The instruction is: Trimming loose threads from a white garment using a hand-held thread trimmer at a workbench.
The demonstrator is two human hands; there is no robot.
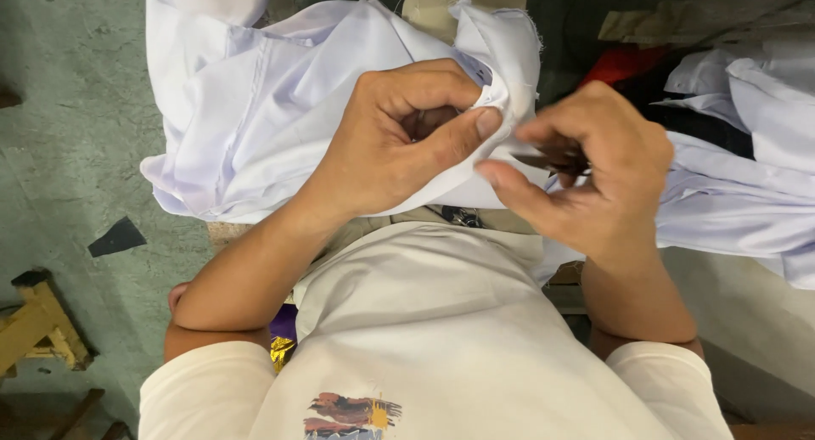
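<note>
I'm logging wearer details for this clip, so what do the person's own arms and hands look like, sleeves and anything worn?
Both arms are bare from above the elbow down. Short cream sleeves end at the upper arms, part of a cream T-shirt with a small painted-looking print on the chest. The left hand and right hand wear no gloves; no rings, watch or bracelets show.

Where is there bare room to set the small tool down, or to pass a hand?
Bare patch: the green floor left of the white garment, bordered below by a wooden stool and a dark scrap. Crowded: the left hand and right hand pinch the fabric edge at centre; piled white clothes fill the right.
</note>
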